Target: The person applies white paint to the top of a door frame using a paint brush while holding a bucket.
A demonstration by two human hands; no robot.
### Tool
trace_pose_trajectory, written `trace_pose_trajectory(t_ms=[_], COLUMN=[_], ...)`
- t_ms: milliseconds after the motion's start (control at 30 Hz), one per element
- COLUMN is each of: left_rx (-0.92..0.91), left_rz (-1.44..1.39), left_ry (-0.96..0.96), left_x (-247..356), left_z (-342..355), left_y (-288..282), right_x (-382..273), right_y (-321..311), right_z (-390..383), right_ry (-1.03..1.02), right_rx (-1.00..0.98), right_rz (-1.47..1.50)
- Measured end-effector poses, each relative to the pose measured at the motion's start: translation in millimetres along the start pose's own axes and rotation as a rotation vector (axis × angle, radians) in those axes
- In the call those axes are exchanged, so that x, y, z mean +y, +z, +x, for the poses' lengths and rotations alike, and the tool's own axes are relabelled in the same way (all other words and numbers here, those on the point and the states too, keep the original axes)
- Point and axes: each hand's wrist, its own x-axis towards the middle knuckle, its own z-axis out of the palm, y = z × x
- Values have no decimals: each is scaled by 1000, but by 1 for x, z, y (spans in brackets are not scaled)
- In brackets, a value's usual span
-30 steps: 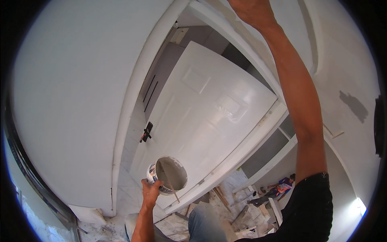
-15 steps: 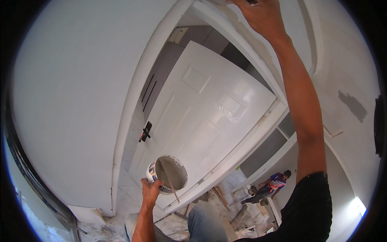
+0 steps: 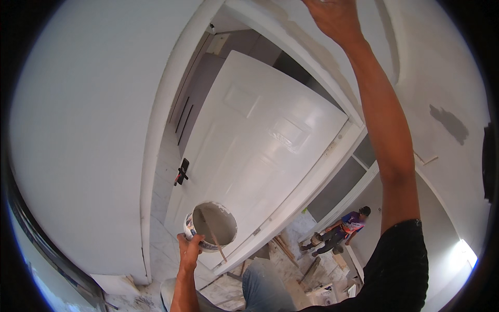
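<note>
My left hand (image 3: 189, 249) grips the side of a round white bucket (image 3: 188, 227) at lower centre, fingers closed on its wall. The bucket is tilted, so its grey-coated inside shows. A thin wooden stick (image 3: 215, 239) leans in it and crosses the rim. Raised overhead, my right hand (image 3: 337, 20) is near the wall above the door frame (image 3: 299, 39). Its fingers look curled, but the top edge of the picture cuts them off. Whatever they hold is out of sight.
Behind the bucket a white panelled door (image 3: 249, 145) with a black handle (image 3: 182, 172) stands ajar. A person (image 3: 352, 223) is on the floor at lower right, beside a small bucket (image 3: 316, 238) and scattered boards. A pale board (image 3: 112, 283) lies at lower left.
The door and bucket sit slightly further left in the picture. My right hand is higher, more of it cut off at the top. The person at lower right has shifted posture.
</note>
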Motion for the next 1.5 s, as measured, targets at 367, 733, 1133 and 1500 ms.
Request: trace_pose_trajectory(t_ms=[367,733,1133,1500], left_rx=[0,-20,16,61], left_rz=[46,56,87,24], left_ry=[-17,-57,-37,27], left_x=[-11,-7,-5,-26], left_z=[9,7,3,16], left_y=[0,0,-1,1], right_x=[53,111,82,-19], right_y=[-30,-56,-42,32], right_z=[-41,-85,-89,-1], right_ry=[-75,-146,62,-821], right_rx=[8,101,108,141], right_rz=[-71,-224,-79,-134])
